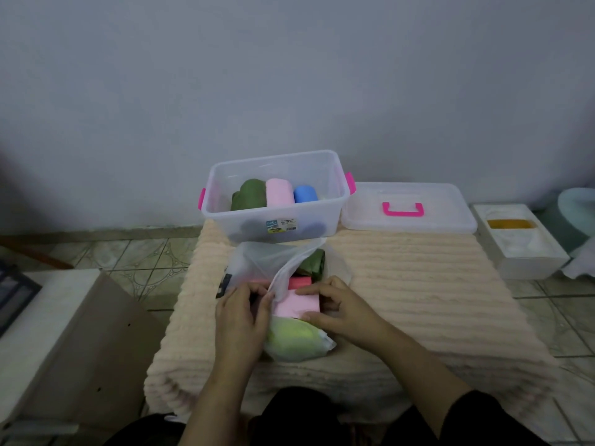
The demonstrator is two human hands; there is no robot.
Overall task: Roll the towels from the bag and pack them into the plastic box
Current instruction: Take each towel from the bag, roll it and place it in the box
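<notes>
Pulling the pink towel point(297, 304) out of the thin bag point(264, 263) looks like the job in hand: the right hand point(335, 305) has fingers and thumb curled round the towel's edge, while the left hand point(240, 312) pinches the bag's rim beside it. The bag lies on the ribbed mat point(418, 284), just in front of the plastic box point(277, 194), which already holds green, pink and blue rolls. A darker pink towel point(300, 281), a dark green one point(312, 263) and a lime one point(291, 338) sit in the bag too. The film could cling and drag those out along with it, or the fold could fall open, I reckon.
</notes>
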